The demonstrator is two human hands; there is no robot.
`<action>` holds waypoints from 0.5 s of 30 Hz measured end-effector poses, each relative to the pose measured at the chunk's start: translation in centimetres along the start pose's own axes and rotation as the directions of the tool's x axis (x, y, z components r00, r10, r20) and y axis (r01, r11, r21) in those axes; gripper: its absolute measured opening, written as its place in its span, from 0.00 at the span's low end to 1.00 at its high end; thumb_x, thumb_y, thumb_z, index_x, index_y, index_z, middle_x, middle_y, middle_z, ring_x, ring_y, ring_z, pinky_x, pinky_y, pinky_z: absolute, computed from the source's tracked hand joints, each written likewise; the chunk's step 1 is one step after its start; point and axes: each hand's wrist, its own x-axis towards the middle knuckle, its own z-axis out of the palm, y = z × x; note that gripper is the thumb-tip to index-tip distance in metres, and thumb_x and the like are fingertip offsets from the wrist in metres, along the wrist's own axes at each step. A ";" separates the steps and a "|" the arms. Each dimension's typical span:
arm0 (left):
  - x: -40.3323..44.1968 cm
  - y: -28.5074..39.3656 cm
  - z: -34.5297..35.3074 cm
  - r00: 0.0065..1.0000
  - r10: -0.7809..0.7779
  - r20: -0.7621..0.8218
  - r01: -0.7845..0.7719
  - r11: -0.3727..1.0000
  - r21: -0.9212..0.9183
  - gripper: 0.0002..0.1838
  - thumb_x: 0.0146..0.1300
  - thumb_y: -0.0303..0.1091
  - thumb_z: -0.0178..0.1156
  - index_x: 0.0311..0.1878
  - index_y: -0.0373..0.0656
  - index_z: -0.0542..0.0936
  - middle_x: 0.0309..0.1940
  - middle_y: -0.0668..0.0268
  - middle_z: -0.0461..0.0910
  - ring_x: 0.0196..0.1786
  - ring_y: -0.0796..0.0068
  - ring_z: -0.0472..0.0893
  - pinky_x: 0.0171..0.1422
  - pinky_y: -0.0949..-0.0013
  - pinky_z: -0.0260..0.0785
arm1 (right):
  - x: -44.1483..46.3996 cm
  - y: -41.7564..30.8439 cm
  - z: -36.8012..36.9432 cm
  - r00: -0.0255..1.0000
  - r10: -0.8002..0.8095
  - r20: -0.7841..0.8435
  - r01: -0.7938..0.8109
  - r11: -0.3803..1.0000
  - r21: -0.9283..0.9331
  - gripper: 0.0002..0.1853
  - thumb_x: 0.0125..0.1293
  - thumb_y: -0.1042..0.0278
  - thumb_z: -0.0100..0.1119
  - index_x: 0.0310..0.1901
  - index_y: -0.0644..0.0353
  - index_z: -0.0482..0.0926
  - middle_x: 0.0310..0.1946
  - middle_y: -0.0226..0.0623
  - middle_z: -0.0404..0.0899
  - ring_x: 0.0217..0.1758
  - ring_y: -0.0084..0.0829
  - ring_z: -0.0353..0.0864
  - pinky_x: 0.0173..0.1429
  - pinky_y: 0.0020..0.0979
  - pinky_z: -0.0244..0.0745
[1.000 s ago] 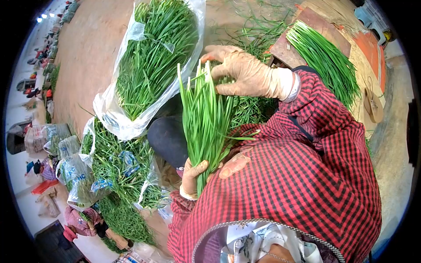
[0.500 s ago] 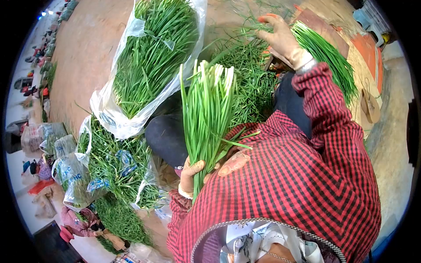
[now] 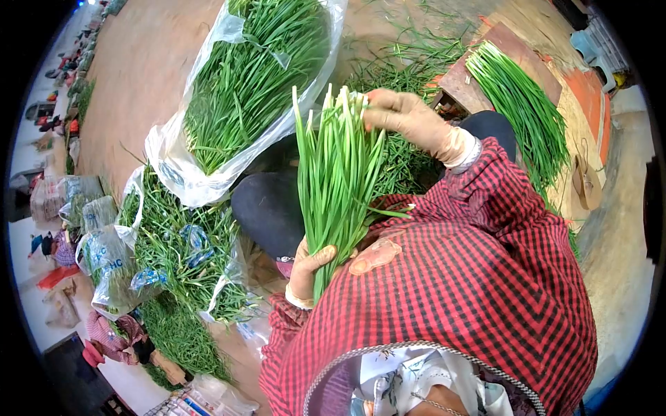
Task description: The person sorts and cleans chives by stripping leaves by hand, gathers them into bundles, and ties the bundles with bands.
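A bunch of long green stalks (image 3: 336,180) with pale ends stands upright before my lap. Gloved and wrapped around its lower part, my left hand (image 3: 310,272) holds the bunch. At the pale upper ends, my gloved right hand (image 3: 413,123) has its fingers bent against the stalks; the fingertips are somewhat blurred. A second bunch of green stalks (image 3: 520,104) lies on a brown board (image 3: 461,83) at the upper right. Loose greens (image 3: 406,163) are heaped between my knees, partly hidden behind my right hand.
An open plastic bag (image 3: 166,159) full of greens lies at the upper left. Below it are more loose greens (image 3: 184,256) and plastic-wrapped bundles (image 3: 107,260). Another person (image 3: 114,336) is at the lower left. A sandal (image 3: 586,182) lies at the right.
My right hand went from the pale ends out toward the board, open, and is now back at the ends with its fingers bent. My left hand still grips the bunch.
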 end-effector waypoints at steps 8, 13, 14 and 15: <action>-0.2 0.5 -0.8 1.000 -0.016 -0.027 0.016 1.000 -0.004 0.25 0.59 0.32 0.64 0.58 0.34 0.72 0.44 0.56 0.82 0.38 0.70 0.82 0.47 0.67 0.76 | 1.3 0.0 -9.6 0.837 -0.018 -0.547 0.031 0.999 0.014 0.15 0.70 0.62 0.55 0.49 0.65 0.79 0.53 0.40 0.79 0.59 0.32 0.75 0.68 0.34 0.65; 0.6 -0.4 -0.1 0.990 0.031 -0.138 -0.017 0.995 0.101 0.23 0.60 0.27 0.64 0.59 0.38 0.72 0.47 0.57 0.82 0.42 0.68 0.83 0.48 0.68 0.77 | 0.6 -3.4 -1.7 0.811 -0.568 -0.144 0.222 0.525 -0.821 0.26 0.60 0.50 0.65 0.52 0.63 0.79 0.65 0.53 0.65 0.70 0.47 0.63 0.72 0.42 0.60; 0.6 -0.5 0.1 0.990 0.030 -0.136 -0.015 0.994 0.107 0.23 0.60 0.27 0.64 0.59 0.38 0.72 0.47 0.57 0.82 0.42 0.68 0.83 0.48 0.68 0.77 | 0.8 -3.8 -0.5 0.805 -0.592 0.039 0.356 0.429 -0.830 0.27 0.59 0.48 0.66 0.51 0.62 0.79 0.64 0.53 0.66 0.69 0.49 0.63 0.72 0.43 0.59; 0.6 -0.6 0.2 0.993 0.027 -0.115 -0.019 0.997 0.071 0.23 0.60 0.25 0.64 0.59 0.37 0.72 0.48 0.57 0.82 0.45 0.68 0.83 0.52 0.66 0.76 | 1.2 -3.3 -0.2 0.815 -0.574 0.078 0.361 0.398 -0.844 0.27 0.57 0.47 0.67 0.50 0.62 0.79 0.64 0.54 0.66 0.69 0.51 0.63 0.72 0.44 0.59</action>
